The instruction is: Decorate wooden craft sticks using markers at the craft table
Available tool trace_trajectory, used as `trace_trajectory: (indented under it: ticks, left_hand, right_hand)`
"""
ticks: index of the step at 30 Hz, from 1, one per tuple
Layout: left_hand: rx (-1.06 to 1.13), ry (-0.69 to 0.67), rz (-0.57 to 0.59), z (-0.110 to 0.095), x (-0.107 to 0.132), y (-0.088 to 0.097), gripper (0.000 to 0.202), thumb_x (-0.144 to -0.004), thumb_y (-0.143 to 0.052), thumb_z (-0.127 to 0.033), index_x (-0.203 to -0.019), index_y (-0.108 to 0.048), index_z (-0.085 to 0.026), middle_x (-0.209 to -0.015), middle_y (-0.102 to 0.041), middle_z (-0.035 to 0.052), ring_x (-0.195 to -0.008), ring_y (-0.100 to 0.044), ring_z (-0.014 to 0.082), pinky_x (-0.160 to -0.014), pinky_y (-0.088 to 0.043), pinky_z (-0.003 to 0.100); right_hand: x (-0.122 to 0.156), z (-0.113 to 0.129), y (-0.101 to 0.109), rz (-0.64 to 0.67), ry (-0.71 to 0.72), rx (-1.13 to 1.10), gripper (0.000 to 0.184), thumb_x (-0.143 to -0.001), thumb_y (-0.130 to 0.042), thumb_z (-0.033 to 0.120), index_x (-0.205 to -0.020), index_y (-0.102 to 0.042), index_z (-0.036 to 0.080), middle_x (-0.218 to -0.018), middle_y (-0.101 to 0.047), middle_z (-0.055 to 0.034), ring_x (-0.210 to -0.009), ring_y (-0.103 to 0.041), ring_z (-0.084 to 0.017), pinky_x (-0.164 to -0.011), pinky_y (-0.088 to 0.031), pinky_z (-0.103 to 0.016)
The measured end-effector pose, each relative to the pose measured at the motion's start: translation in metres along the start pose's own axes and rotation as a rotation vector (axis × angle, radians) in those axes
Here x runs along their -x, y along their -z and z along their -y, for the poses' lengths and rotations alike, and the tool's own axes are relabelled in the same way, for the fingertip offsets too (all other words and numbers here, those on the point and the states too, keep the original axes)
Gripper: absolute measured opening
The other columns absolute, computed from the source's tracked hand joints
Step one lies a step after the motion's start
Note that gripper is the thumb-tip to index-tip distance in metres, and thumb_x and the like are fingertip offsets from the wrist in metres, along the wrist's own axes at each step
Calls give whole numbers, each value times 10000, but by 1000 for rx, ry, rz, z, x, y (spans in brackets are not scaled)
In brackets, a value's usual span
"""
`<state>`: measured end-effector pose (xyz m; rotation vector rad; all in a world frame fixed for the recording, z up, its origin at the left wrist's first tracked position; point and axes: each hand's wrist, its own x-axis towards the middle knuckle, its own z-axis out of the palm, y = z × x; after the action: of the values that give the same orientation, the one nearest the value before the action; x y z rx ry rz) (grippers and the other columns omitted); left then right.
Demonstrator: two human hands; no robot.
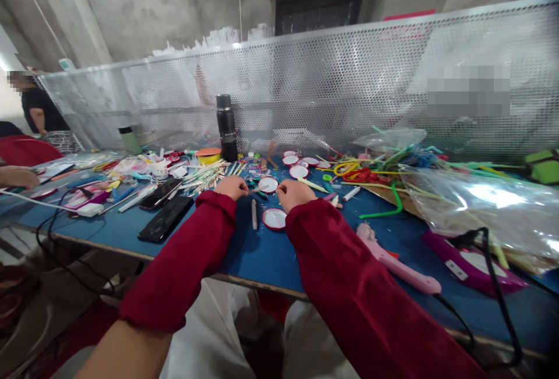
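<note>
My left hand [233,188] is closed in a pinch above the blue table, and a thin pale stick [255,190] seems to jut from its fingertips towards the right. A short gap away, my right hand [296,194] is also pinched; whatever its fingertips hold is too small to make out. Between and behind the hands lies a white disc with a red rim [268,184]. A second red-rimmed white disc [273,219] rests nearer to me, partly covered by the right wrist. Left of it lies a slim grey pen-like stick [254,215].
Phones [166,219] lie left of a pile of craft sticks [209,178]. A black bottle [226,128] stands behind. To the right are a corded pink tool [399,262], a purple device [471,265], pipe cleaners [393,163] and plastic bags [489,204]. Another person's hand [20,177] is far left.
</note>
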<state>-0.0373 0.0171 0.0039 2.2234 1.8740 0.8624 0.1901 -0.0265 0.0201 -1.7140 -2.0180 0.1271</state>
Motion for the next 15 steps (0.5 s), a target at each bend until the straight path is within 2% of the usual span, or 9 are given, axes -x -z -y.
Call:
trace_trajectory:
  ticks: [1,3,5,9,15]
  left_hand:
    - [-15,42,-50,4,-1,5,19,-654,-762,-251,-669,-772,-250,-751,-725,66,-797,-647,256,-780,-460,350]
    - [-43,128,-153,14,-2,14,115,-749,-682,-298,-786,-780,-252,-851,-745,80,-832,-653,251,-769,-462,344]
    - [-63,188,-199,24,-4,20,134,-754,-667,-272,-825,-779,-252,-881,-754,81,-845,-661,244,-759,-465,328]
    - [-93,231,-192,31,-4,22,173,-711,-671,-193,-829,-784,-249,-901,-766,76,-842,-670,235,-750,-474,312]
    - [-125,241,-188,21,-1,22,215,-763,-608,-203,-903,-769,-230,-970,-759,82,-899,-666,241,-764,-471,315]
  right_hand:
    - [0,0,0,-2,1,-3,217,-884,-512,297,-883,-720,237,-923,-745,-60,-872,-646,-217,-834,-423,-334]
    - [-1,-1,0,0,1,-9,215,-884,-511,294,-881,-718,235,-902,-744,-56,-856,-645,-214,-833,-421,-335]
    - [-2,-2,0,9,-1,-16,206,-879,-517,288,-889,-716,237,-895,-743,-51,-839,-644,-210,-831,-419,-336]
    - [-2,0,1,21,11,-36,201,-878,-520,277,-896,-716,235,-904,-742,-48,-813,-636,-195,-820,-415,-327]
    - [0,1,1,-27,24,-41,203,-875,-531,294,-882,-721,223,-899,-741,-51,-814,-631,-186,-747,-396,-291]
